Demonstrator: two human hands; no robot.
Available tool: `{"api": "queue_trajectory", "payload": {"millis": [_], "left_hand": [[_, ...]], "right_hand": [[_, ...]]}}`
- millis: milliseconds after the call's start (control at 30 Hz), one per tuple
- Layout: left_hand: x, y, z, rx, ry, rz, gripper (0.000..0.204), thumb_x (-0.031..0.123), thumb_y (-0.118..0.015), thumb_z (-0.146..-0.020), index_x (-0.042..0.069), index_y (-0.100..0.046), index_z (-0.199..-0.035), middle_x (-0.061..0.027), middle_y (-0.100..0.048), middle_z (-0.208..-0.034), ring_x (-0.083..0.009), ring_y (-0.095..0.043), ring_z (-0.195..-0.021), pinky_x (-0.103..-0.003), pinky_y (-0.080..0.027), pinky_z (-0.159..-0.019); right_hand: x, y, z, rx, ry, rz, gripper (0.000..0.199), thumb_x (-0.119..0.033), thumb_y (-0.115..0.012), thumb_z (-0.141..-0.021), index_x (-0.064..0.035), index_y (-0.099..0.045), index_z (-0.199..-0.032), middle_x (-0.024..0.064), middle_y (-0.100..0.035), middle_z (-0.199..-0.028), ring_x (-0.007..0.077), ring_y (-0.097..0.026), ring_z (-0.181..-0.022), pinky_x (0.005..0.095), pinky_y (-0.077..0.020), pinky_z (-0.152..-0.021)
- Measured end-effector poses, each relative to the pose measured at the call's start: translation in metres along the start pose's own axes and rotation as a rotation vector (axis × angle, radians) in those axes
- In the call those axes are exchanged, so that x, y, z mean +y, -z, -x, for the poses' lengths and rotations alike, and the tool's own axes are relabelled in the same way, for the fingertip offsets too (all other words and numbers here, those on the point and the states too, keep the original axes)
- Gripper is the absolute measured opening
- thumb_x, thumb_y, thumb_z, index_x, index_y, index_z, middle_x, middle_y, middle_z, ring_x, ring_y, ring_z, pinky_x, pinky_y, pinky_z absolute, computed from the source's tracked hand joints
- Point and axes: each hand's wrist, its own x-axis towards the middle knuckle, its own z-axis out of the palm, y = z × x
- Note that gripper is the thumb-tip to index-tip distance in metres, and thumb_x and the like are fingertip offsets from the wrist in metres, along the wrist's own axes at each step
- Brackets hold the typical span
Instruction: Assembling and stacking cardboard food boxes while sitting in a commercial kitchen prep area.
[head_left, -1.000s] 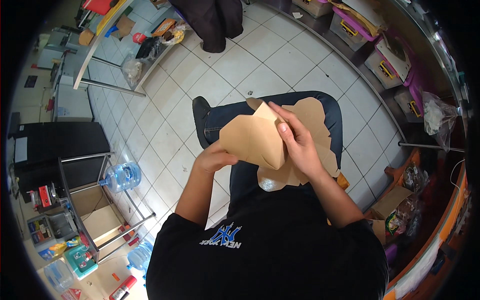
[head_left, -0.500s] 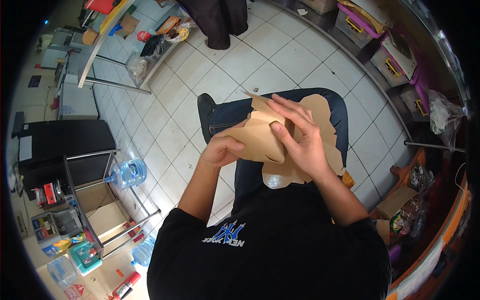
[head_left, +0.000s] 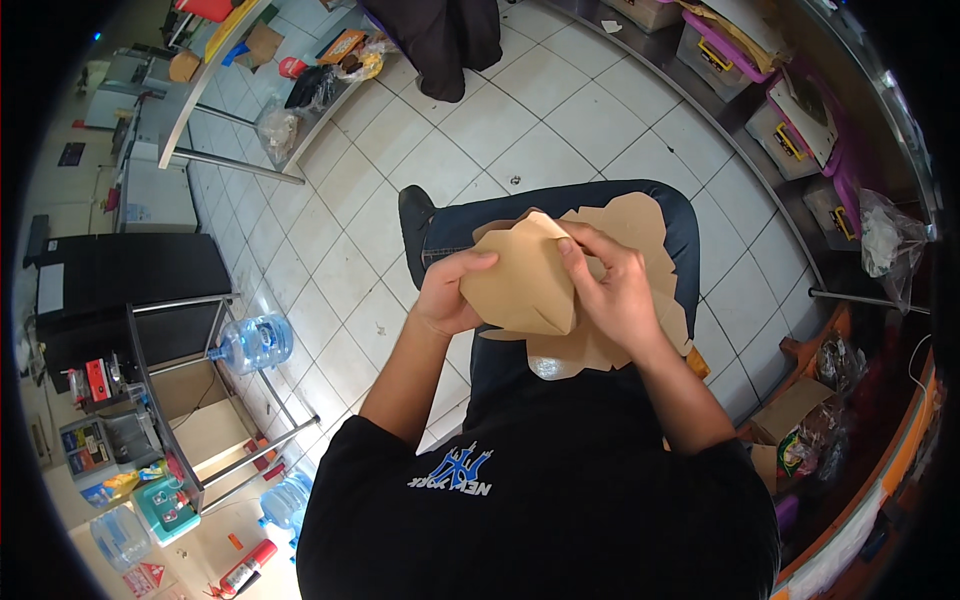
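Note:
A brown cardboard takeaway box (head_left: 522, 282), partly folded up, is held above my lap, with one flat face turned up. My left hand (head_left: 452, 292) grips its left side, thumb on the near face and the other fingers hidden behind the card. At the right upper edge, my right hand (head_left: 612, 288) pinches the card, thumb in front and fingers curled behind. Beneath the box, unfolded cardboard box blanks (head_left: 640, 228) with rounded flaps lie across my raised leg. A shiny patch shows on the flap near my shirt.
Tiled floor (head_left: 560, 100) surrounds my legs. A metal rack (head_left: 225, 330) with a blue water bottle (head_left: 258, 343) stands at left. Lidded plastic bins (head_left: 705, 62) line a shelf at far right. At lower right sits an open carton (head_left: 795, 410). A fire extinguisher (head_left: 248, 568) is at lower left.
The box has turned in my hands, bringing its flat face up and hiding the opening. My right fingers have curled from lying along the upper flap to behind the edge.

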Motion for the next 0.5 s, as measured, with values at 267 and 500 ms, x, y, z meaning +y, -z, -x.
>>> {"api": "queue_trajectory", "payload": {"millis": [267,500], "left_hand": [[0.002,-0.042,-0.019,0.412,0.099,-0.256,0.05,0.027,-0.056,-0.097,0.001,-0.047,-0.138,-0.0123,-0.061,-0.125,-0.0225,-0.064,-0.112,-0.038,-0.056,-0.088],[0.001,-0.029,-0.023,0.517,0.187,-0.452,0.044,0.027,-0.064,-0.095,0.001,-0.055,-0.13,-0.0115,-0.063,-0.121,-0.0204,-0.064,-0.11,-0.034,-0.056,-0.087]], "right_hand": [[0.029,0.003,0.005,0.035,-0.137,0.066,0.019,-0.012,-0.066,-0.092,0.0,-0.071,-0.106,0.0144,-0.074,-0.095,0.0247,-0.072,-0.086,0.0308,-0.0566,-0.078],[0.043,0.013,0.002,-0.023,0.434,0.439,0.036,0.0,-0.068,-0.079,-0.0107,-0.072,-0.113,0.0071,-0.073,-0.108,0.0245,-0.071,-0.092,0.0349,-0.0592,-0.079]]}}
